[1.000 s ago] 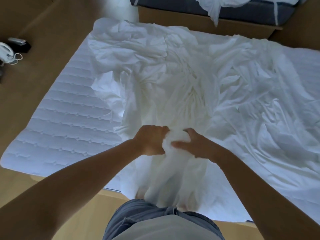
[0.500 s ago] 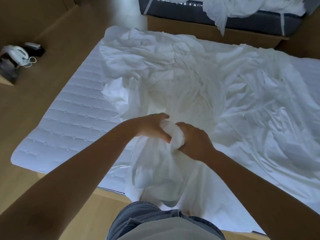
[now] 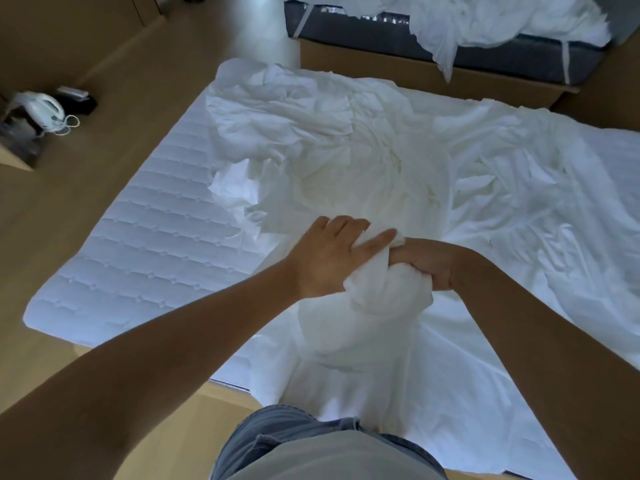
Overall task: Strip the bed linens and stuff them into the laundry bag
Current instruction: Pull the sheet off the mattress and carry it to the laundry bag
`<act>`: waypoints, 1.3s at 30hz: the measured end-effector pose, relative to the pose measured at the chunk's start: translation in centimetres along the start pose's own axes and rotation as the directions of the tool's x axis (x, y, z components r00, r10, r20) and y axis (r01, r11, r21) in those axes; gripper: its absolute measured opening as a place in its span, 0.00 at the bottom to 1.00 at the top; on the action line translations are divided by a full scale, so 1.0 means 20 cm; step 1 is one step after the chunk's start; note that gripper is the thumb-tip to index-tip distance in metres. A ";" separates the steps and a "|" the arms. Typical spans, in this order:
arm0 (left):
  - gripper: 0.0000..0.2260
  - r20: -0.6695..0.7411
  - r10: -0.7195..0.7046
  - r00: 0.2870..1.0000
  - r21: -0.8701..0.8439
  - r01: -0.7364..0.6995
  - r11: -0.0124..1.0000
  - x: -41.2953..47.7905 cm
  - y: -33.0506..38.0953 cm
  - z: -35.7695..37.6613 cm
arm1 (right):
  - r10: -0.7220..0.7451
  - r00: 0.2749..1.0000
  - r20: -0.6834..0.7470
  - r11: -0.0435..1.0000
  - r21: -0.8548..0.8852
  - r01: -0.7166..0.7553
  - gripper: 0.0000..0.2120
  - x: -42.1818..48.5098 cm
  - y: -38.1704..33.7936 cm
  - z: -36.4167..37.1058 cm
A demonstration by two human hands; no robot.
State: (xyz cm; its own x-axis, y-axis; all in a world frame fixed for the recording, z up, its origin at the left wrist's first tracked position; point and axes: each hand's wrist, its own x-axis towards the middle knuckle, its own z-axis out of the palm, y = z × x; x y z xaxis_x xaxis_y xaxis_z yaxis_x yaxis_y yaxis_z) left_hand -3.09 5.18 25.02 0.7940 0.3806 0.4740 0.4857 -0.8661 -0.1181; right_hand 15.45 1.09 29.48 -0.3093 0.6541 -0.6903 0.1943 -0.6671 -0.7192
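A crumpled white sheet point(image 3: 381, 140) covers most of the bed, and its near part is gathered into a bunch point(image 3: 377, 289) in front of me. My right hand point(image 3: 433, 263) grips the top of this bunch from the right. My left hand point(image 3: 332, 256) lies on the bunch from the left, and a fold of sheet is caught between its extended fingers. The quilted mattress pad point(image 3: 145, 244) lies bare on the left side of the bed. No laundry bag is in view.
A second bed point(image 3: 485, 53) with a dark mattress and loose white linen stands beyond. A white kettle point(image 3: 41, 109) and dark items sit on a low wooden surface at the left. Wooden floor point(image 3: 69, 209) runs along the bed's left side.
Both hands have moved up the sheet, gathering more of it into a thicker bunch. My left hand's fingers have straightened over the cloth. More quilted pad shows on the left.
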 end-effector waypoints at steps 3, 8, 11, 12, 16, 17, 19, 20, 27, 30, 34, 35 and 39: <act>0.31 0.145 -0.080 0.986 -0.110 0.096 0.989 0.02 -0.05 -0.02 | -0.006 0.989 -0.146 0.993 -0.117 -0.011 0.23 -0.01 -0.02 0.03; 0.38 0.736 -0.317 0.598 -0.075 0.538 0.839 0.03 -0.10 -0.09 | -0.421 0.882 -0.211 0.405 -0.914 -0.025 0.61 -0.04 0.08 0.23; 0.18 0.867 -0.225 0.444 -0.181 0.702 0.688 0.03 -0.10 -0.10 | -0.612 0.788 -0.063 -0.060 -0.990 -0.126 0.54 0.05 0.23 0.33; 0.12 0.900 -0.183 0.395 -0.201 0.750 0.630 0.03 -0.11 -0.10 | -0.696 0.717 -0.042 -0.065 -0.991 -0.120 0.45 0.08 0.24 0.32; 0.12 0.966 -0.040 0.256 -0.212 0.871 0.444 0.01 -0.14 -0.13 | -0.797 0.601 0.053 -0.046 -0.999 0.028 0.32 0.15 0.23 0.23; 0.15 0.967 -0.030 0.253 -0.214 0.872 0.439 0.00 -0.13 -0.13 | -0.765 0.644 0.020 0.010 -0.999 0.042 0.31 0.15 0.23 0.22; 0.25 0.954 -0.052 0.295 -0.236 0.846 0.478 0.02 -0.10 -0.14 | -0.649 0.754 -0.103 0.191 -0.981 0.030 0.28 0.17 0.23 0.23; 0.32 0.939 -0.081 0.335 -0.248 0.819 0.518 0.03 -0.08 -0.15 | -0.554 0.814 -0.173 0.291 -0.957 -0.006 0.26 0.18 0.23 0.23; 0.62 0.830 -0.022 0.557 -0.208 0.346 0.915 -0.18 0.11 -0.12 | -0.009 0.990 -0.141 0.869 -0.491 -0.062 0.04 0.19 0.17 0.11; 0.60 0.770 -0.028 0.638 -0.207 0.291 0.934 -0.26 0.11 -0.02 | 0.114 0.990 -0.079 0.923 -0.360 -0.135 0.06 0.22 0.23 0.13; 0.52 0.777 -0.004 0.630 -0.213 0.268 0.939 -0.35 0.12 0.16 | 0.233 0.971 -0.053 0.967 -0.092 -0.237 0.18 0.31 0.42 0.18; 0.49 0.804 -0.028 0.594 -0.182 0.290 0.940 -0.39 0.12 0.21 | 0.212 0.973 -0.090 0.976 -0.032 -0.216 0.21 0.34 0.47 0.21; 0.45 0.911 -0.190 0.366 -0.037 0.530 0.848 -0.54 0.07 0.52 | -0.023 0.895 -0.446 0.976 -0.205 -0.078 0.31 0.43 0.67 0.33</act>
State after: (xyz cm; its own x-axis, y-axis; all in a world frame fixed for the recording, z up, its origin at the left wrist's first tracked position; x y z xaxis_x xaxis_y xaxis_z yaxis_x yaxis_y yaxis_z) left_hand -7.23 3.10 10.66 0.5318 0.5987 -0.5989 0.8187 -0.5444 0.1828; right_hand 9.24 -4.45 14.43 0.1342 0.7593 -0.6368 0.4042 -0.6286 -0.6644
